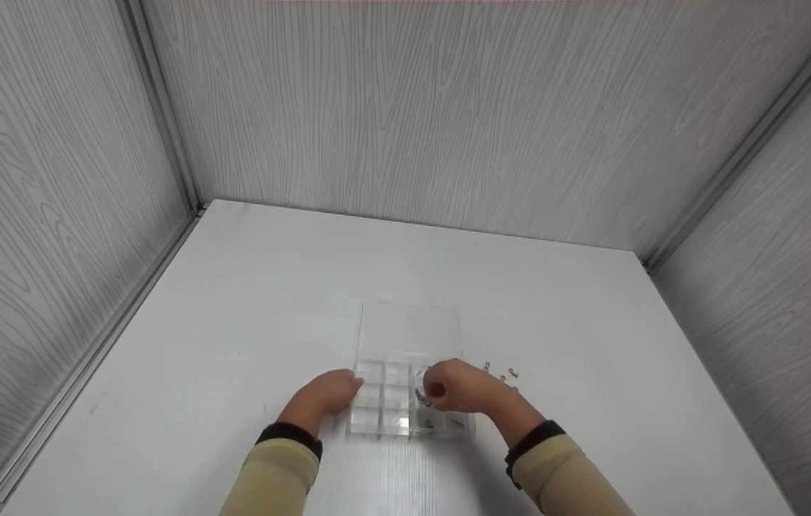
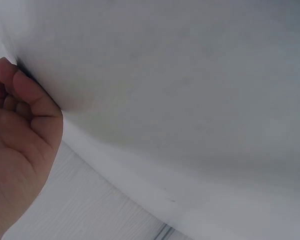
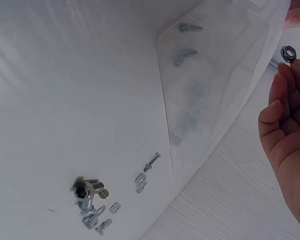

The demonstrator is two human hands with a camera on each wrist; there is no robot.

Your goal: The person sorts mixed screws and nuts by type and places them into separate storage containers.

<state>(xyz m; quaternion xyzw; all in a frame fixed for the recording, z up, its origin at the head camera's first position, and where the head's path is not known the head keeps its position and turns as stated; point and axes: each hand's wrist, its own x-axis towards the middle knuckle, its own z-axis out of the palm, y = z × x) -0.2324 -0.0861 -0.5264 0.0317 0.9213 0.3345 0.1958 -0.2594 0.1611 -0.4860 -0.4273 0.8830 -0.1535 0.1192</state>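
Observation:
A clear plastic compartment box [image 1: 396, 408] lies on the white table with its lid [image 1: 409, 330] folded back. At the box's left edge, my left hand [image 1: 326, 395] holds the side, its fingers [image 2: 27, 90] curled in the left wrist view. Above the right-hand compartments is my right hand [image 1: 464, 385]. Its fingertips pinch a dark metal nut [image 3: 288, 53] with a flange. Several bolts [image 3: 186, 55] show through the box's clear wall. Some right-hand compartments hold small metal parts, partly hidden by my right hand; the left ones look bare.
Loose hardware lies on the table to the right of the box: a large socket-head bolt [image 3: 81, 192], a small bolt [image 3: 152, 162] and several nuts [image 3: 115, 207]. Grey wood-grain panels [image 1: 405, 107] enclose the table [image 1: 269, 272] at the back and both sides.

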